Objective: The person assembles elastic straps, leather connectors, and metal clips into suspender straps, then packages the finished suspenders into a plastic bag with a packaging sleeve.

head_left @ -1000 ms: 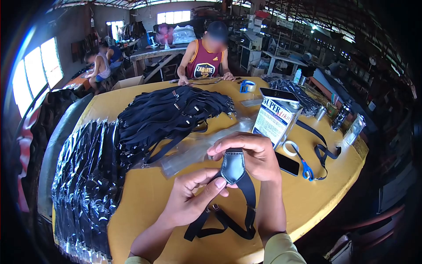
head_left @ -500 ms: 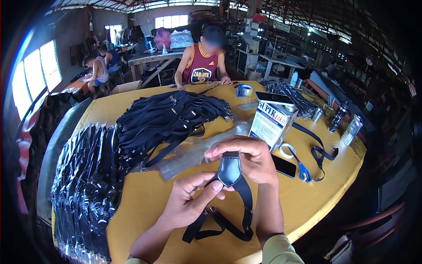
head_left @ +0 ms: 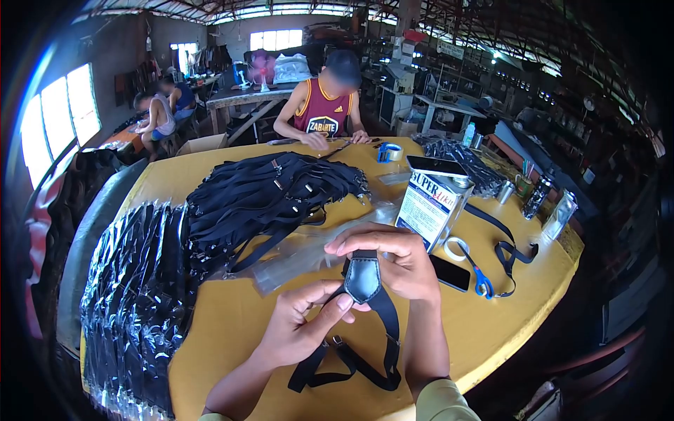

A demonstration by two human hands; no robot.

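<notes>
Between my hands is a pair of black elastic suspenders (head_left: 384, 337) with a shiny leather patch (head_left: 363, 280) where the straps join. My left hand (head_left: 305, 319) pinches the patch's lower left edge between thumb and fingers. Curled around the strap above and right of the patch is my right hand (head_left: 397, 259); some of its fingers are hidden behind it. The lower straps, with small metal buckles, hang down and rest on the yellow table (head_left: 246, 337). Just beyond my hands lies a clear plastic sleeve (head_left: 281, 270).
A pile of black suspenders (head_left: 260, 186) and plastic-wrapped ones (head_left: 133, 302) cover the left. Right stand a metal can (head_left: 430, 207) with a phone (head_left: 435, 166) on top, another phone (head_left: 449, 272), white tape (head_left: 456, 248) and scissors (head_left: 483, 282). A co-worker (head_left: 326, 105) works across the table.
My hands keep their hold on the suspenders with hardly any shift. The co-worker's hand across the table has moved right over the strap there. The view has tilted slightly.
</notes>
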